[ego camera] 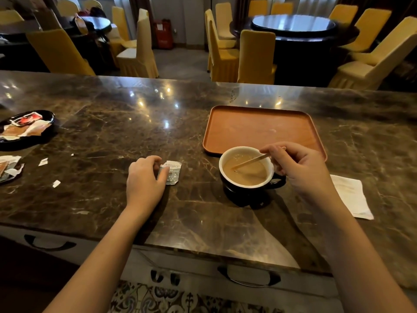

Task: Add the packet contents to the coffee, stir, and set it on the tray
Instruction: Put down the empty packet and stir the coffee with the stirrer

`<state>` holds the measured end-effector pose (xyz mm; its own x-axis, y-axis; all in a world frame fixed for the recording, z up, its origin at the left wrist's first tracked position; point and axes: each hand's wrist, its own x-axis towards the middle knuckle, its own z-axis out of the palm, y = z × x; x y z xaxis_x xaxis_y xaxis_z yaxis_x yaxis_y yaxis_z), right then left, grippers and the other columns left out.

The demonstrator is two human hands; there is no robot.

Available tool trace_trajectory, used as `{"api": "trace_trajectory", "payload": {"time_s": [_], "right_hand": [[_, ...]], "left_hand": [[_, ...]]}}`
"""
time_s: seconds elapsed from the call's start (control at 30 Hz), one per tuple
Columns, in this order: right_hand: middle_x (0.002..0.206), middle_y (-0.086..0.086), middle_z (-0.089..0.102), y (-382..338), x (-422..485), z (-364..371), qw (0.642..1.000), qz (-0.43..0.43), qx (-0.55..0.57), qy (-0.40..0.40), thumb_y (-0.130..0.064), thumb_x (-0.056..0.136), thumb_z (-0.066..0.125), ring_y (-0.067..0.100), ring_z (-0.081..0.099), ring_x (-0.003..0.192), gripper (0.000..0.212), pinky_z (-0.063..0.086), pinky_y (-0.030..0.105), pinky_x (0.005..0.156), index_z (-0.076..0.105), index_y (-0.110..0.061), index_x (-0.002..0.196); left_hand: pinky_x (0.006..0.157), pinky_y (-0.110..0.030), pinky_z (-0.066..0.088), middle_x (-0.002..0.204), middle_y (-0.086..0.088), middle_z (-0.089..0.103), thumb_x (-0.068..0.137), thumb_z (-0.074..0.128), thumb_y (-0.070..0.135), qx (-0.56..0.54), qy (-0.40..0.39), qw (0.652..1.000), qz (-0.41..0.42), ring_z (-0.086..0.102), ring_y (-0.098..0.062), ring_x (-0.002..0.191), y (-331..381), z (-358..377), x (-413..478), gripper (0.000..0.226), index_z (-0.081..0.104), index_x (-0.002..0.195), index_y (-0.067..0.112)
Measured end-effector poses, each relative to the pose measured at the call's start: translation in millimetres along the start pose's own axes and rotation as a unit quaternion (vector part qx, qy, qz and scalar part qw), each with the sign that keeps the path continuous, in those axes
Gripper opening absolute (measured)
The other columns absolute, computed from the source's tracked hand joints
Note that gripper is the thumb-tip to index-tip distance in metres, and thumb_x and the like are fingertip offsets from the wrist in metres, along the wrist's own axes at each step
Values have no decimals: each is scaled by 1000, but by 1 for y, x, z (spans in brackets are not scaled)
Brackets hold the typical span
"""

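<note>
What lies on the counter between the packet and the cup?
Nothing: in the head view, only bare marble counter separates the packet from the cup.
</note>
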<state>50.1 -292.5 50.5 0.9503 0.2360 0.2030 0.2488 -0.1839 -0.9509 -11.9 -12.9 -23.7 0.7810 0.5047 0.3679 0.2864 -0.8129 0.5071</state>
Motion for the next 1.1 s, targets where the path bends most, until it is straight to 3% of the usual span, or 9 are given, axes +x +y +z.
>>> {"api": "trace_trajectory", "payload": {"time_s": [0.13,0.27,0.37,0.43,0.63,0.77,0.93,1.1], "right_hand": [[66,-4,63,2,0,10,998,-31,-54,26,-28,92,48,5,59,67,23,49,13,57,66,-27,77],[68,-2,62,2,1,13,992,-62,-102,29,-29,93,44,9,58,64,25,48,21,58,61,-28,75],[66,-2,62,2,0,13,991,-70,-111,28,-32,93,43,9,58,64,26,49,24,58,61,-26,75],[66,-1,62,2,-2,12,990,-72,-116,22,-38,90,42,9,59,63,29,50,26,58,62,-22,77],[68,-6,62,0,-5,8,992,-76,-100,-5,-50,80,41,5,60,68,32,48,12,55,61,-24,77],[64,-6,61,2,-6,10,993,-78,-86,-30,-51,81,40,7,60,64,35,45,11,54,63,-24,76],[68,-6,62,9,-11,7,992,-72,-103,18,-49,84,38,9,61,68,36,49,21,55,62,-25,72],[61,-5,60,16,-9,-3,983,-91,-134,86,-28,94,44,9,58,57,29,46,19,47,61,-23,71]], "left_hand": [[80,-26,34,100,-10,63,85,58,24,-29,17,999,41,53,-26,98,23,3,-6,29,59,109,9],[94,-28,34,120,-9,60,87,53,29,-36,-78,985,153,50,-22,113,55,18,-12,39,53,121,13],[113,-38,18,148,-9,34,93,38,36,0,-175,966,193,26,-22,137,64,33,-14,50,31,139,18],[115,-37,5,154,-5,18,95,26,39,52,-216,954,201,10,-19,142,62,41,-15,52,18,143,22],[114,-33,-4,156,-1,3,93,18,47,112,-250,943,188,-4,-14,142,47,43,-14,57,8,144,22],[111,-29,-8,156,1,-1,90,17,54,122,-243,945,183,-7,-11,141,35,34,-19,63,4,144,22],[110,-27,-12,155,3,-5,88,14,58,126,-242,945,181,-15,-4,135,30,30,-23,65,0,143,26],[112,-27,-11,155,4,-4,86,10,60,124,-224,950,179,-14,-4,137,31,31,-26,67,-1,143,26]]}}
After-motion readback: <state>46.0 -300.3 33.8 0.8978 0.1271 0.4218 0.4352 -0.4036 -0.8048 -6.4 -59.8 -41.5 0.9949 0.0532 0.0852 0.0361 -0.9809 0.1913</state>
